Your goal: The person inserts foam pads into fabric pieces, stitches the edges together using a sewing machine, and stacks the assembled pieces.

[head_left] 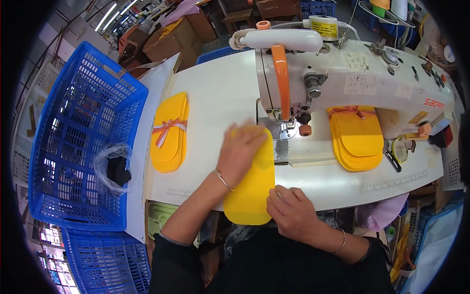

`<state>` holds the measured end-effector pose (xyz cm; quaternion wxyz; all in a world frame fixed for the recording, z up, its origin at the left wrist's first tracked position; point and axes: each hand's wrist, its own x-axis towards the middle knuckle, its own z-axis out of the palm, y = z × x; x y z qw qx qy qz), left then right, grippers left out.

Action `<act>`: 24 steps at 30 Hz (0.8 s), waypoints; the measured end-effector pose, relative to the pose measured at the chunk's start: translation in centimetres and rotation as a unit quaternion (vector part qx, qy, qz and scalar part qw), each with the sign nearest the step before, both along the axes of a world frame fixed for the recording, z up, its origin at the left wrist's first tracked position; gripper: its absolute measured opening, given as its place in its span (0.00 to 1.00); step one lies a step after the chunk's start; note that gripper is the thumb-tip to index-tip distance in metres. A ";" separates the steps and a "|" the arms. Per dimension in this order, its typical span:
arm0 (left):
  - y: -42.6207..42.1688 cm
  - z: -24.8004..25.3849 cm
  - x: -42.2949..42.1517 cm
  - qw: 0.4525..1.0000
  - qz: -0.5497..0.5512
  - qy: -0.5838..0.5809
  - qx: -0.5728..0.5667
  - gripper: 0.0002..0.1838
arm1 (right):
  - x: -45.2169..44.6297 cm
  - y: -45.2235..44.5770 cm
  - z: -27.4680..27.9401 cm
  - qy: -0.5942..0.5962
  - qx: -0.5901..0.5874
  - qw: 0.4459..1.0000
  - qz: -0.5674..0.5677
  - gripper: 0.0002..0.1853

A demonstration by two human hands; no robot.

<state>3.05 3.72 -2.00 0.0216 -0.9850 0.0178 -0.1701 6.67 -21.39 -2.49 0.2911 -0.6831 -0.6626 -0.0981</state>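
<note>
A yellow rounded panel (250, 196) lies on the white table, its lower end reaching past the front edge. On its upper left part rests my left hand (242, 149), fingers stretched out flat and slightly blurred, close to the sewing machine's needle area (289, 125). My right hand (293, 210) pinches the panel's right edge near the table front. To the left lies a yellow stack tied with a ribbon (169, 142). Another tied yellow stack (357, 142) sits under the machine's arm.
The white sewing machine (362, 73) spans the right side. Scissors (391, 159) lie beside the right stack. A blue crate (78, 196) holding a plastic bag (115, 166) stands at the left, with another blue crate (105, 259) below. Cardboard boxes (171, 44) are behind.
</note>
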 end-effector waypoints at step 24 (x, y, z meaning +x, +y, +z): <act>-0.5 -1.4 3.8 0.999 -0.004 0.003 -0.051 0.18 | 1.9 -0.7 0.3 -0.092 -0.036 0.994 -0.039 0.21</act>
